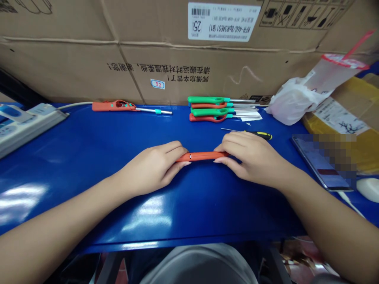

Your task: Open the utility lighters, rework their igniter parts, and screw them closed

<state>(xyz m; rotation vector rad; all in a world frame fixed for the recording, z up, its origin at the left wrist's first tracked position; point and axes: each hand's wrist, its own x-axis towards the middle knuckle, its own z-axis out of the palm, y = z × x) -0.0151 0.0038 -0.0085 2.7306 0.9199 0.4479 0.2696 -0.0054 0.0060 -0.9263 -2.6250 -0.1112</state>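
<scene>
Between my two hands is an orange lighter casing (203, 156), held level just above the blue table and seen edge-on, with a seam along its length. The fingers and thumb of my left hand (155, 163) pinch its left end. At its right end, my right hand (251, 157) pinches it between thumb and fingers; that end is partly hidden. Just beyond my right hand lies a screwdriver (263, 135) with a black and yellow handle. Farther back is an orange-red long-nosed lighter (106, 106) on the left. Several green and red long-nosed lighters (207, 99) lie stacked at centre right.
A large cardboard box (74, 75) stands along the back of the blue table (74, 150). At left is a white power strip (32, 126). On the right are a phone (322, 165), a bagged drink cup (328, 79), a yellow-taped parcel (349, 146) and a white mouse (368, 189).
</scene>
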